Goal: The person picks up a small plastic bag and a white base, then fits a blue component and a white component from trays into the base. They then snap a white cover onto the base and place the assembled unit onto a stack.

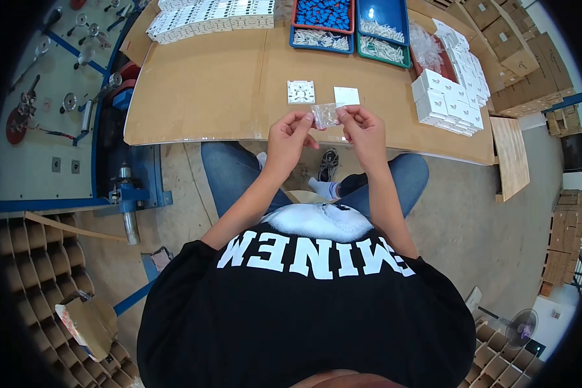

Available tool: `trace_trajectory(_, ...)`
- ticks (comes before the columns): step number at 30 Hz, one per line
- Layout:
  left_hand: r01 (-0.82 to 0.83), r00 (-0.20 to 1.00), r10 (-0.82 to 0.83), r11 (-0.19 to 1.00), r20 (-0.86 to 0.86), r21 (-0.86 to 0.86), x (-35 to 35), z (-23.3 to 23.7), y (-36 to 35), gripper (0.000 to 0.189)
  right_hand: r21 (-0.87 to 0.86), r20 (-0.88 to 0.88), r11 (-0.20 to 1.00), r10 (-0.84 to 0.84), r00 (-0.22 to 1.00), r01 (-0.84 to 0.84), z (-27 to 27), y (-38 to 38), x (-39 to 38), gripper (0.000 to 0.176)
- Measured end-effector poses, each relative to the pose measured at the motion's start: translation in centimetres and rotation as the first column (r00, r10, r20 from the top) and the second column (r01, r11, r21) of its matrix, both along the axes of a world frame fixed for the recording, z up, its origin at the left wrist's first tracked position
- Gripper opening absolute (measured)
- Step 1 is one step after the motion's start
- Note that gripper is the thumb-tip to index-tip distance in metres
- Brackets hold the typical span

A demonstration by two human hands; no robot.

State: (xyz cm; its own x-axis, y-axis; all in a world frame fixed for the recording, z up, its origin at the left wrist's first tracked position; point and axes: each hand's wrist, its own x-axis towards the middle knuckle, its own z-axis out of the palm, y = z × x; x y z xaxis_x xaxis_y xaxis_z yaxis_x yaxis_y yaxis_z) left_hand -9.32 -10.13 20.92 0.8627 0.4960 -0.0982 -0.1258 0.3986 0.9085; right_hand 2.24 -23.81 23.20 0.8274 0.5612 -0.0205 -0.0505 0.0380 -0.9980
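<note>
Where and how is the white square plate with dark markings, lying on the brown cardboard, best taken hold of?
Probably pinch the white square plate by its left and right edges, coming from above on the near side: it lies flat, and bare brown cardboard borders both edges.

Bright light, soft shadows, fisheye-bent edges, 4 black corners

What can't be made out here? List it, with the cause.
- Bag contents: head view, too small to tell.
- Bag sides: head view, covered by fingers of the left hand and right hand.
- Boxes' print: head view, too small to read.
- Blue tray's far end: head view, cut off by the top edge.
</note>
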Motion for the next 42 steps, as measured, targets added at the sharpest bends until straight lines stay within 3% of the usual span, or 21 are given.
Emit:
trace_trajectory(3,-0.005,0.999,0.008,0.998,-0.046,0.065,-0.3,-0.2,-0.2,0.020,0.004,0.009,1.000,-0.006,1.000,0.006,-0.3,-0.3,0.1,0.012)
trace_trajectory(9,0.010,0.998,-0.010,1.000,-0.061,0.006,0.2,-0.5,-0.4,0.018,-0.032,0.017,0.999,0.036,0.999,-0.036,-1.1,0.0,0.6,0.015)
trace_trajectory(11,-0.016,0.997,0.018,1.000,-0.069,0.024,0.6,-0.9,-0.3,0.017,-0.179,0.445,0.946,-0.167,0.880,0.270,0.0,0.4,-0.1,0.018)
trace_trajectory(12,-0.036,0.996,0.039,0.998,-0.075,0.043,0.7,-1.0,-0.2,0.017,-0.179,0.438,0.947,-0.166,0.884,0.266,0.4,0.2,-0.1,0.018)
trace_trajectory(14,-0.043,0.995,0.048,0.997,-0.082,0.063,0.8,-1.2,-0.1,0.017,-0.179,0.501,0.977,-0.008,0.866,0.112,0.7,-0.4,0.0,0.023)
trace_trajectory(15,-0.051,0.995,0.057,0.996,-0.076,0.079,0.9,-1.1,-0.1,0.017,-0.178,0.494,0.978,-0.010,0.869,0.113,0.7,-0.4,-0.2,0.023)
trace_trajectory(17,-0.038,0.994,0.046,0.996,-0.099,0.083,1.1,-0.8,-0.3,0.017,-0.236,0.443,0.963,0.228,0.867,-0.132,0.7,0.0,-0.4,0.023)
trace_trajectory(18,-0.030,0.992,0.039,0.996,-0.116,0.082,1.3,-0.6,-0.2,0.017,-0.231,0.442,0.965,0.221,0.869,-0.128,0.5,0.1,-0.1,0.023)
trace_trajectory(20,-0.009,0.990,0.022,0.996,-0.136,0.090,1.5,-0.4,0.0,0.017,-0.176,0.235,0.967,0.222,0.946,-0.183,-0.6,0.2,0.3,0.022)
trace_trajectory(21,0.005,0.988,0.009,0.996,-0.151,0.094,1.7,-0.4,0.0,0.018,-0.176,0.229,0.967,0.220,0.948,-0.182,-1.1,0.2,0.7,0.022)
trace_trajectory(23,0.015,0.984,0.013,0.987,-0.176,0.160,1.7,-0.7,-0.1,0.016,-0.104,-0.026,0.974,0.199,0.980,-0.201,-2.3,-0.2,1.2,0.018)
trace_trajectory(25,0.025,0.980,0.020,0.974,-0.199,0.223,1.5,-1.0,-0.3,0.014,-0.111,-0.069,0.980,0.160,0.985,-0.167,-2.5,-0.1,1.5,0.017)
trace_trajectory(27,0.012,0.974,0.099,0.876,-0.204,0.483,1.3,-1.1,-0.4,0.011,-0.116,-0.106,0.983,0.129,0.986,-0.141,-2.7,0.1,1.4,0.015)
trace_trajectory(28,0.010,0.973,0.102,0.876,-0.205,0.482,1.4,-1.2,-0.4,0.011,-0.060,-0.128,0.995,0.066,0.990,-0.074,-2.8,0.4,1.3,0.014)
trace_trajectory(30,-0.015,0.992,0.090,0.789,-0.091,0.615,1.7,-1.6,-0.4,0.008,-0.004,-0.158,1.000,0.007,0.987,-0.008,-3.2,1.1,1.2,0.012)
trace_trajectory(34,0.024,0.992,0.054,0.794,-0.111,0.608,2.4,-2.1,0.5,0.011,-0.017,-0.020,0.998,-0.058,0.998,0.058,-4.1,1.9,1.9,0.011)
trace_trajectory(36,0.000,0.963,0.092,0.940,-0.254,0.341,2.8,-2.7,0.8,0.020,-0.051,0.012,0.997,-0.052,0.999,0.053,-4.3,1.7,2.4,0.012)
trace_trajectory(37,-0.023,0.972,0.062,0.985,-0.227,0.171,3.1,-2.9,1.3,0.030,-0.007,0.017,0.999,0.037,0.999,-0.036,-4.4,1.5,2.9,0.012)
trace_trajectory(38,-0.023,0.970,0.063,0.986,-0.236,0.167,3.2,-3.2,1.5,0.030,0.032,0.020,0.991,0.127,0.992,-0.128,-4.6,1.4,3.0,0.013)
trace_trajectory(40,-0.016,0.952,-0.040,0.984,-0.304,-0.178,3.5,-2.4,1.7,0.035,0.068,0.003,0.978,0.197,0.980,-0.197,-4.9,1.3,3.4,0.015)
trace_trajectory(42,-0.002,0.962,-0.049,0.982,-0.269,-0.188,3.7,-3.0,1.4,0.028,0.107,-0.008,0.958,0.267,0.964,-0.265,-4.6,1.2,3.4,0.016)
